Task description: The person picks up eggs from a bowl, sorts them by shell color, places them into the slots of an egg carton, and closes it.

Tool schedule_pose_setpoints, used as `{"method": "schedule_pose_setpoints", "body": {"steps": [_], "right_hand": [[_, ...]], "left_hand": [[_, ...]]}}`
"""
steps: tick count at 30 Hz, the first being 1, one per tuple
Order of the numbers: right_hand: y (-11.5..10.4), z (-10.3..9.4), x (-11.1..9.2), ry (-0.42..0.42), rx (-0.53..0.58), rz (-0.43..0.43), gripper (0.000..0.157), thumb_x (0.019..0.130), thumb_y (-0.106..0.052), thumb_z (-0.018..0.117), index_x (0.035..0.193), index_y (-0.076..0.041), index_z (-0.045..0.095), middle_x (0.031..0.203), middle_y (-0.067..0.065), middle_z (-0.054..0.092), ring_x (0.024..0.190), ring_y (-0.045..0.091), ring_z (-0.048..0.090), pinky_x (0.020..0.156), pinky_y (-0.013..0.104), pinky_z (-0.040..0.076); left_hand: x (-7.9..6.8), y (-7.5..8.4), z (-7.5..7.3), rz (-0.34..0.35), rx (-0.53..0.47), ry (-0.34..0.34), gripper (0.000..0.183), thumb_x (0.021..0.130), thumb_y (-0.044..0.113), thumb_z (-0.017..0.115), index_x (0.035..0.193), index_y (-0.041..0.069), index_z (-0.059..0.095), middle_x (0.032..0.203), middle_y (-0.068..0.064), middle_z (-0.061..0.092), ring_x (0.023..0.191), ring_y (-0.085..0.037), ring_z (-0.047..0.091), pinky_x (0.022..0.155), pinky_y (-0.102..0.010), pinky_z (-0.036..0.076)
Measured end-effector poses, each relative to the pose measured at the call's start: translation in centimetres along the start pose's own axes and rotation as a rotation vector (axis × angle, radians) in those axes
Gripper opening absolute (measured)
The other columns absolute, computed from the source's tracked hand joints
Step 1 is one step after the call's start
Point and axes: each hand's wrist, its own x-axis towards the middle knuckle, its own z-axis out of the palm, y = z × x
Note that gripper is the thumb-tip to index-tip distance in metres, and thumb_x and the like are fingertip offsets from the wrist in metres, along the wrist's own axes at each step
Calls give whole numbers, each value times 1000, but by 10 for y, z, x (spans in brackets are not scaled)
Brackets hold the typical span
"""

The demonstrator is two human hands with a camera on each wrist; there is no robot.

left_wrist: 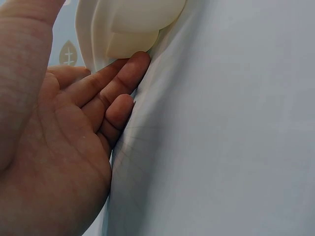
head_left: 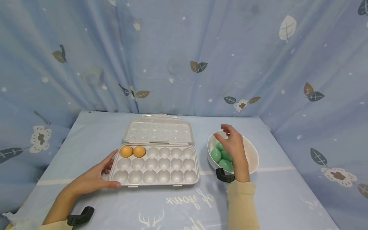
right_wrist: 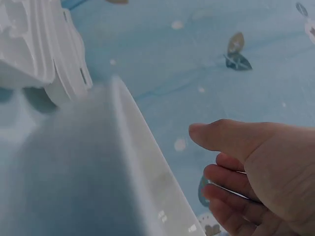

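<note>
In the head view, an egg box (head_left: 156,167) lies with its clear lid (head_left: 159,129) folded back behind it. Two yellow-orange eggs (head_left: 139,151) fill the back-left cups; the other cups are bare. My left hand (head_left: 90,179) holds the box at its left end, thumb at the front corner and index finger along the side. Close up, the left fingers (left_wrist: 130,73) touch the underside of its rim. Over the white bowl (head_left: 253,156) hovers my right hand (head_left: 234,143), thumb and fingers apart with nothing between them. Below it, several green eggs (head_left: 216,155) sit in the bowl, partly hidden.
A pale blue printed cloth (head_left: 184,210) covers the table. Patterned blue curtains (head_left: 172,57) hang behind it and on both sides. The bowl stands right of the egg box with a narrow gap between. Each wrist wears a black band (head_left: 81,217).
</note>
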Motion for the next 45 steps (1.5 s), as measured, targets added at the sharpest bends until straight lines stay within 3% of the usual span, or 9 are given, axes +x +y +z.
{"method": "schedule_pose_setpoints", "body": {"steps": [8, 23, 35, 45], "right_hand": [[20, -18, -2, -60, -20, 74, 59, 99, -31, 70, 146, 0, 52, 143, 21, 58, 133, 38, 53, 112, 48, 42], [44, -47, -13, -172, -74, 287, 68, 99, -43, 66, 150, -2, 48, 149, 22, 53, 138, 40, 49, 114, 53, 39], [43, -46, -17, -264, -82, 380, 62, 99, -37, 65, 145, 1, 50, 146, 25, 52, 132, 40, 49, 111, 54, 40], [46, -40, -19, -295, -150, 351, 54, 98, -33, 65, 137, 3, 57, 137, 23, 58, 118, 36, 55, 104, 49, 44]], "left_hand": [[1, 2, -1, -22, 22, 5, 121, 79, 38, 89, 166, 11, 10, 131, -13, 55, 102, -22, 45, 80, -30, 41], [0, 0, -1, -16, 33, 8, 121, 79, 37, 90, 167, 11, 10, 129, -12, 55, 102, -21, 44, 80, -29, 41], [0, -1, -1, 10, 23, 17, 120, 79, 36, 90, 167, 11, 10, 128, -11, 55, 99, -18, 43, 79, -27, 40], [1, -1, 1, -7, 27, 12, 121, 79, 37, 90, 166, 11, 11, 127, -11, 54, 101, -21, 44, 79, -28, 40]]}}
